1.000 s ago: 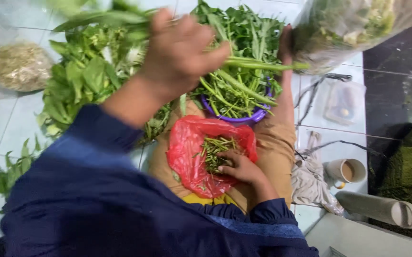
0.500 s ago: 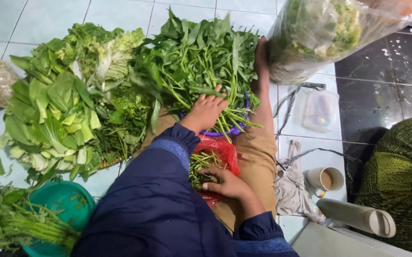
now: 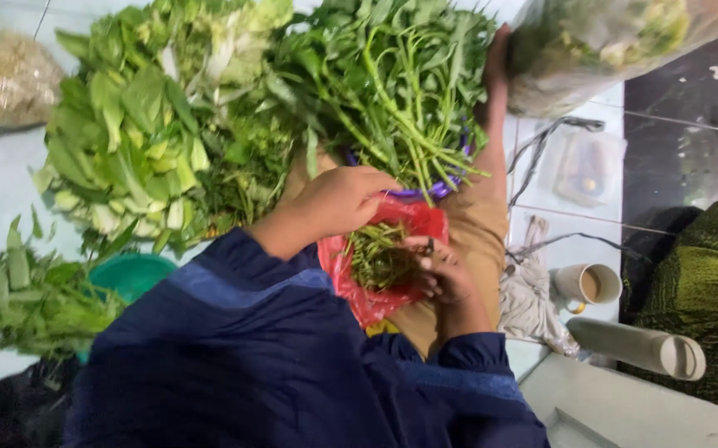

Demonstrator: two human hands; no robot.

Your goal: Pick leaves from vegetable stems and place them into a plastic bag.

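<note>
Sorting greens, the left hand (image 3: 346, 199) closed its fingers on long-stemmed greens (image 3: 392, 91); the right hand (image 3: 442, 270) pinched trimmed stems (image 3: 379, 261) over a red plastic bag (image 3: 375, 303). Most remained unsorted.

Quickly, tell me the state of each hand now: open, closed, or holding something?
Left hand: closed, curled over the long green stems.
Right hand: closed, pinching cut stems at the red plastic bag.
</note>
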